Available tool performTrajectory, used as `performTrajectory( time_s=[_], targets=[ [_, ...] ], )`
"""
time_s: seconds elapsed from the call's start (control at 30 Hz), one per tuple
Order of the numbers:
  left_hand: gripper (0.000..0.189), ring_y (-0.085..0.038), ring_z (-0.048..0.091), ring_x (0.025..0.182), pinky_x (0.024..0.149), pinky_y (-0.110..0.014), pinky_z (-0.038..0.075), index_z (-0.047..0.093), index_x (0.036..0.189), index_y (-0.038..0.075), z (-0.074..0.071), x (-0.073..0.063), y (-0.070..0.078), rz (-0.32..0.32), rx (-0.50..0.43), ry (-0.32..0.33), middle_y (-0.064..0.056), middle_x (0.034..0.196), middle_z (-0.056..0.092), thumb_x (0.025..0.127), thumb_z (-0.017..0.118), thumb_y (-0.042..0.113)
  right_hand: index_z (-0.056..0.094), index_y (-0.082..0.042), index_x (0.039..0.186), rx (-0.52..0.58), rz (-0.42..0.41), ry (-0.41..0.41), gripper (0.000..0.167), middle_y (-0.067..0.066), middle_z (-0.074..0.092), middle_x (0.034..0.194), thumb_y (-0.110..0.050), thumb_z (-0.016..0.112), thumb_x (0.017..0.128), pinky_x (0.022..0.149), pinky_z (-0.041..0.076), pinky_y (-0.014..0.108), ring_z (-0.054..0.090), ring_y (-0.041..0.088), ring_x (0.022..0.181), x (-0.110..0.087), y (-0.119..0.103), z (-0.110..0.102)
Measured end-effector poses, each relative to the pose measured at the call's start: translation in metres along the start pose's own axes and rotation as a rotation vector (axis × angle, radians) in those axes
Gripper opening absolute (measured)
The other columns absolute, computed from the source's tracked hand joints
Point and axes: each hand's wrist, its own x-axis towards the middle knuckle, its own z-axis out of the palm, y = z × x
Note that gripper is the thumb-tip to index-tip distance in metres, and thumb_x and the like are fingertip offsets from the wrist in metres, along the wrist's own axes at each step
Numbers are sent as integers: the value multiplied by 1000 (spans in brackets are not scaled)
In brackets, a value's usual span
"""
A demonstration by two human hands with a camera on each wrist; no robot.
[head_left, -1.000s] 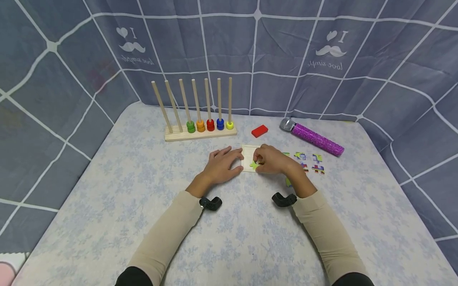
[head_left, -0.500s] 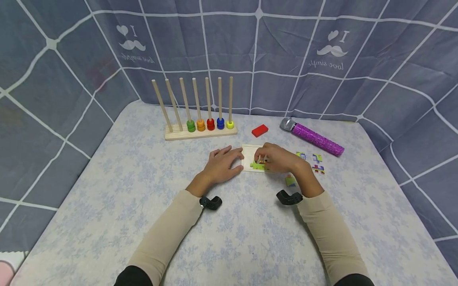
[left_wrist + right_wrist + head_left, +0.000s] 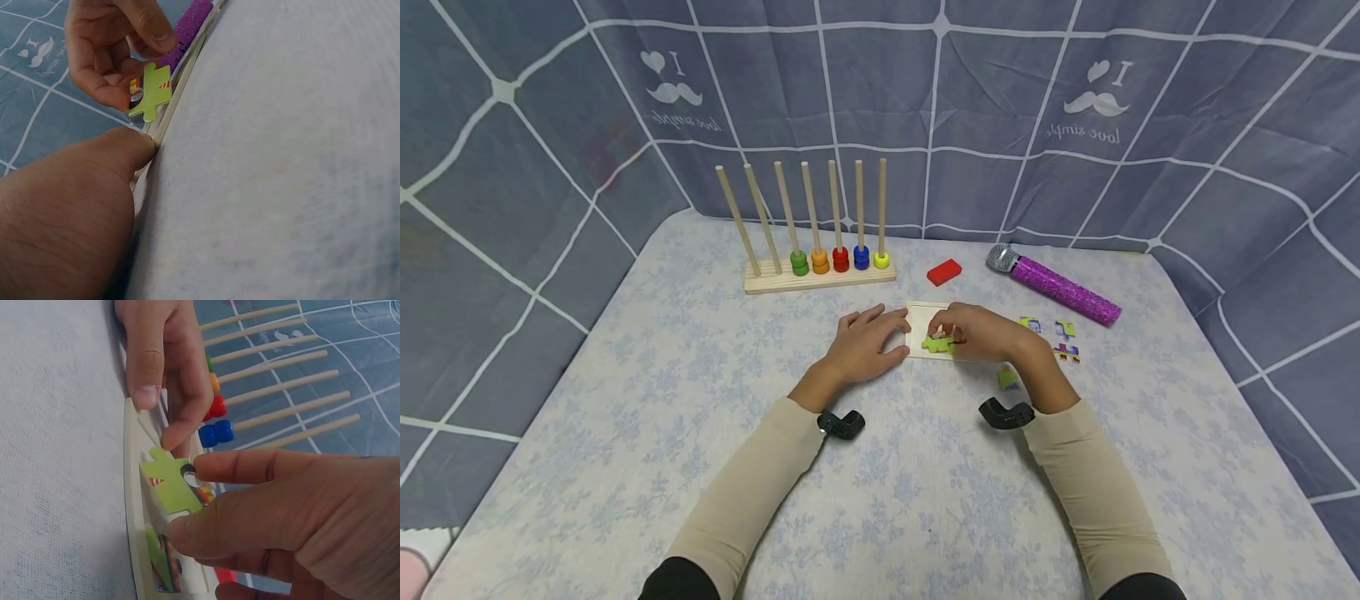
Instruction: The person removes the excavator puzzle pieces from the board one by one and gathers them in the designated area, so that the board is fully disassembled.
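Observation:
My right hand pinches a green jigsaw piece between thumb and fingers. The piece tilts over a shallow pale wooden puzzle tray; it shows a striped red mark and part of a dark, round picture. Another jigsaw piece lies inside the tray at its right end. On the tray's left edge rest the thumb and forefinger of my left hand, with the other fingers loosely spread. In the left wrist view, the held piece stands just past my left thumb. My right hand covers the tray's right part in the head view.
Loose puzzle pieces lie right of the tray, and one green piece sits nearer me. Behind are a red block, a purple glitter microphone and a wooden peg stand with coloured beads.
My right hand and wrist have shifted slightly right since a second ago. The green piece is now more tilted in its fingers than half a second ago. My left hand has stayed at the tray's edge.

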Motion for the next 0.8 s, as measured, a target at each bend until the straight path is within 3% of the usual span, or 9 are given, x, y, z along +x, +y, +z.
performTrajectory(
  time_s=[0.3, 0.57, 0.8],
  targets=[
    [37, -25, 24, 150, 113, -55, 17, 58, 134, 26, -2, -1, 0, 5, -2, 0, 8, 161, 36, 102, 56, 44, 70, -1, 110, -66, 0, 53, 24, 9, 65, 105, 7, 71, 88, 85, 54, 41, 64, 25, 93, 3, -3, 3],
    [37, -25, 23, 150, 113, -55, 16, 58, 134, 26, -4, -1, 1, 7, 1, 0, 8, 161, 36, 101, 56, 44, 74, -4, 106, -227, 57, 46, 19, 7, 66, 98, 3, 73, 88, 81, 51, 39, 57, 21, 84, 6, -6, 3],
    [36, -25, 23, 150, 113, -55, 16, 58, 133, 27, -3, -1, 2, 4, -7, -7, 8, 161, 36, 101, 56, 44, 74, -3, 115, -188, 82, 96, 25, 8, 69, 110, -1, 73, 90, 85, 52, 41, 63, 23, 95, -3, 0, -2]
  ],
)
